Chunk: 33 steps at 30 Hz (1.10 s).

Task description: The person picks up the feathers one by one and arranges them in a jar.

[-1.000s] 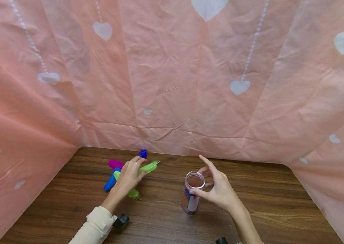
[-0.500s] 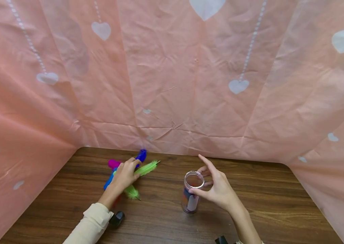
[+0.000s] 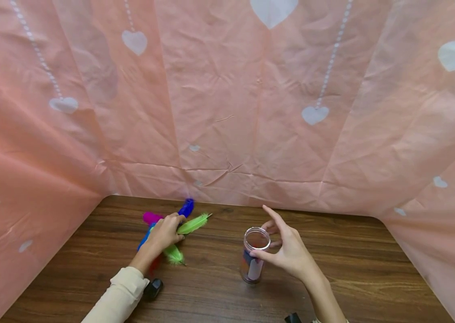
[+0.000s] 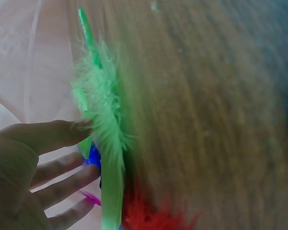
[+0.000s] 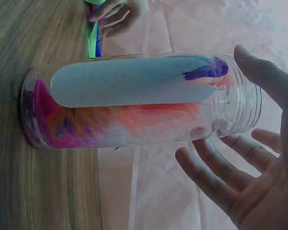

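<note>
My left hand [image 3: 164, 233] lies over a pile of coloured feathers on the left, its thumb and fingers spread apart. A dark blue feather [image 3: 187, 207] reaches its fingertips, and bright green feathers [image 3: 195, 224] stick out past the thumb. Magenta [image 3: 151, 218] and lighter blue feathers [image 3: 144, 240] lie beyond it, partly covered. In the left wrist view a red feather [image 4: 151, 213] shows below the hand. My right hand [image 3: 292, 253] lightly holds the neck of an upright clear jar [image 5: 129, 81] between thumb and fingers. Orange, magenta and purple feathers are inside the lidless jar.
A dark wooden table [image 3: 356, 260] bears everything. Pink cloth [image 3: 227, 134] with white hearts hangs behind it and at both sides. Black wrist-worn devices [image 3: 153, 289] sit by the forearms.
My left hand has shifted slightly left and down over the pile, uncovering more of the dark blue feather. The right hand and jar have stayed in place.
</note>
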Available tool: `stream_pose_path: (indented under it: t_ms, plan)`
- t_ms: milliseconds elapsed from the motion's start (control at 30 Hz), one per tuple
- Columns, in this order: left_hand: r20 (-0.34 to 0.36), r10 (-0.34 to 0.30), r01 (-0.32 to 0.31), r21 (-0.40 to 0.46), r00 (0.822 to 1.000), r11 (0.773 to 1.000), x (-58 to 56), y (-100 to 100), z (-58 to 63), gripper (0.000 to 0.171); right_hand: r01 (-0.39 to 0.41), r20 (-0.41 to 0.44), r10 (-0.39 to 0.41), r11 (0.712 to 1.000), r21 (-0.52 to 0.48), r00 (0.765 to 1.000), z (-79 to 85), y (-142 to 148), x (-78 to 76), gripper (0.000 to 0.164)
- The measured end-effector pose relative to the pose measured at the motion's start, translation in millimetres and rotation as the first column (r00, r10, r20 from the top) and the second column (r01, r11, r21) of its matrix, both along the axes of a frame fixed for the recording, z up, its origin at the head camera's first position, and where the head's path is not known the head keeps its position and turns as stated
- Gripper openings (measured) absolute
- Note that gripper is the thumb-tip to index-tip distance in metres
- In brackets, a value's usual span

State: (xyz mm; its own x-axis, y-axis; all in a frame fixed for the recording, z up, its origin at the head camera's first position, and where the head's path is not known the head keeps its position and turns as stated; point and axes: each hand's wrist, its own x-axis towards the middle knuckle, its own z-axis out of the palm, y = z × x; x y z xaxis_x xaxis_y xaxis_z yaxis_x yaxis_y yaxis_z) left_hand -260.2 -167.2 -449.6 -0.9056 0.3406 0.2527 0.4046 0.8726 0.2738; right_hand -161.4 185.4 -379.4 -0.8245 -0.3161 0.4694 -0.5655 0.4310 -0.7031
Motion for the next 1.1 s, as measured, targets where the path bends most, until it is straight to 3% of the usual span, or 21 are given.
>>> stream_pose_path:
  t_ms: [633, 933, 1100]
  plan:
    - [-0.095, -0.019, 0.027, 0.088, 0.995, 0.996, -2.8, -2.9, -8.6, 0.028, 0.006, -0.001, -0.006, 1.000, 0.003, 1.000, 0.0, 0.1, -0.2, 0.109]
    - [-0.081, 0.005, 0.009, 0.175, 0.997, 0.984, 2.9, -2.6, -2.4, 0.027, 0.012, 0.010, -0.012, 1.000, 0.007, 1.000, 0.0, -0.2, 0.3, 0.108]
    - [-0.026, 0.035, -0.026, 0.282, 0.999, 0.959, 5.8, -3.7, 2.3, 0.027, 0.010, 0.011, -0.010, 1.000, 0.007, 1.000, -0.2, -0.1, 0.2, 0.108]
